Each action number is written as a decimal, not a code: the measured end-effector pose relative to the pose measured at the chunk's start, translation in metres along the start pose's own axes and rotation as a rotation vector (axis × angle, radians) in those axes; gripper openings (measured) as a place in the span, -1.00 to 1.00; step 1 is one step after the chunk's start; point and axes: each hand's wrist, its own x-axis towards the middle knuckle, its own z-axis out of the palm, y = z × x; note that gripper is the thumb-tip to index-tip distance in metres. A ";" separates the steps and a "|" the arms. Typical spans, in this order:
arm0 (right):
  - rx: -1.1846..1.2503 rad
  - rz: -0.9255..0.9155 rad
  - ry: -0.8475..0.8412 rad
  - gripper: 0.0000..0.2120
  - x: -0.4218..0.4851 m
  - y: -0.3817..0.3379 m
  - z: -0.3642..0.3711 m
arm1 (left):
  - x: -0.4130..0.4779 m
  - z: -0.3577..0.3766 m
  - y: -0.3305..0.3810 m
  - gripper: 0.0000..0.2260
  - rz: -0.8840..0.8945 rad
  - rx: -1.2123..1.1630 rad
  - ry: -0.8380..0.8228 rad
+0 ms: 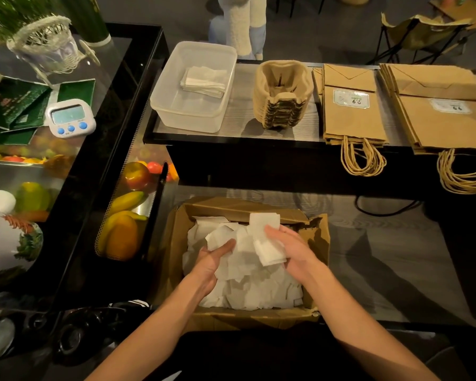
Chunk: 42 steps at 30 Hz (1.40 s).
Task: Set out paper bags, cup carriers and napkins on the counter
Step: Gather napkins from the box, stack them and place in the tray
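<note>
The counter [242,125] carries two flat stacks of paper bags [352,119] toward its right end, handles hanging over the near edge. Each top bag has a white label, its print too small to read surely. The clear tub [193,116] at the left end holds folded napkins [205,81], with nested cup carriers [282,97] between the tub and the bags. Below, a cardboard box [176,235] on the lower table holds loose napkins [259,287]. The left hand [212,259], palm up and fingers curled, holds a few; the right hand [289,248] grips a small bundle [267,243].
</note>
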 end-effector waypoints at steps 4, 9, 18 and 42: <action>-0.406 -0.046 0.134 -0.73 0.011 0.028 0.023 | -0.003 0.006 0.000 -0.27 0.036 0.060 -0.025; -0.577 -0.284 0.305 -0.90 0.010 0.027 0.026 | -0.003 -0.003 0.003 -0.40 -0.029 -0.029 -0.114; -0.111 0.025 0.169 -0.70 0.011 0.025 0.022 | -0.009 -0.003 0.003 -0.42 -0.022 -0.020 -0.081; -0.636 -0.183 0.159 -0.65 0.010 0.045 0.042 | -0.006 0.004 -0.007 -0.65 0.018 -0.089 0.080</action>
